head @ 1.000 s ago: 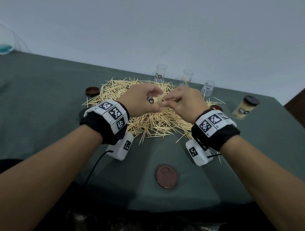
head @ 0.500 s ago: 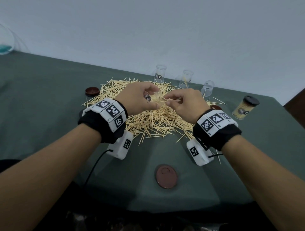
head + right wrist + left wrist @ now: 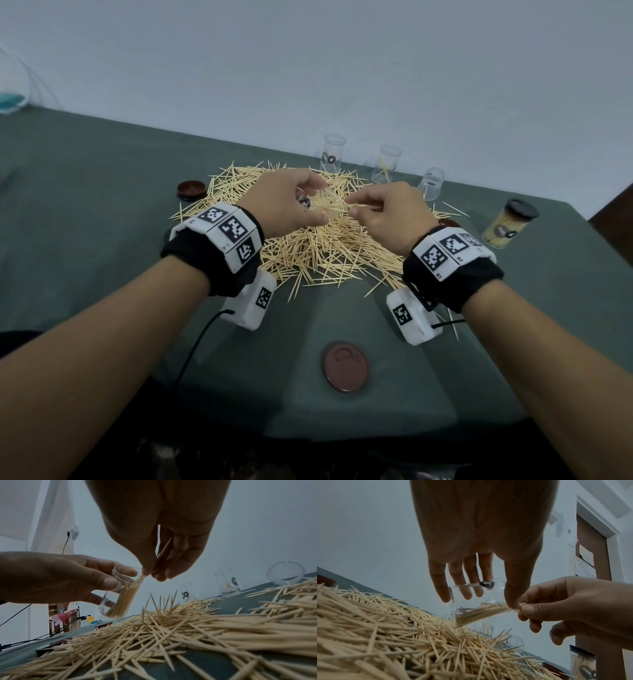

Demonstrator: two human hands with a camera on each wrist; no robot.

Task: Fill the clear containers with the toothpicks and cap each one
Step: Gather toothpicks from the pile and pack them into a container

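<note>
Wrist views show left hand (image 3: 56, 577) gripping tilted container (image 3: 120, 595), right hand (image 3: 161, 545) pinching toothpicks (image 3: 163, 550).

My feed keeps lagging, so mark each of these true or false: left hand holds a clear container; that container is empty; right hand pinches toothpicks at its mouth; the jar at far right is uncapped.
1. The left hand holds a clear container: true.
2. That container is empty: false, toothpicks stand inside it.
3. The right hand pinches toothpicks at the container's mouth: true.
4. The jar at far right is uncapped: false, a dark cap sits on it.
</note>
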